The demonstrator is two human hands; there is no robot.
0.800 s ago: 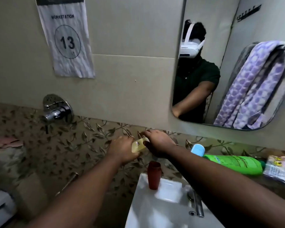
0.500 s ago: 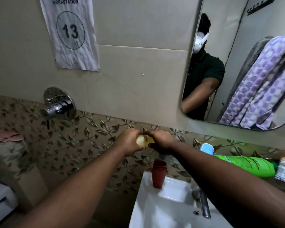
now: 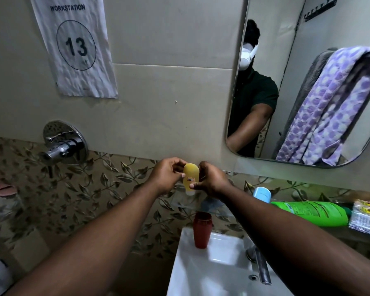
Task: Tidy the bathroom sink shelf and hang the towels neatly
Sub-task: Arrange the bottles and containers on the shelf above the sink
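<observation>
Above the far edge of the sink (image 3: 201, 274), a small yellow bottle (image 3: 191, 177) is held upright, pale cap downward, between both hands. It is pinched on its left side by the curled fingers and thumb of the left hand (image 3: 166, 177) and gripped on its right side by the curled right hand (image 3: 212, 181). A red bottle (image 3: 201, 230) stands on the sink rim just below. A green bottle (image 3: 312, 213) lies on its side on the shelf (image 3: 340, 230) to the right. A purple patterned towel (image 3: 329, 107) is reflected in the mirror (image 3: 286, 28), draped over a rail.
</observation>
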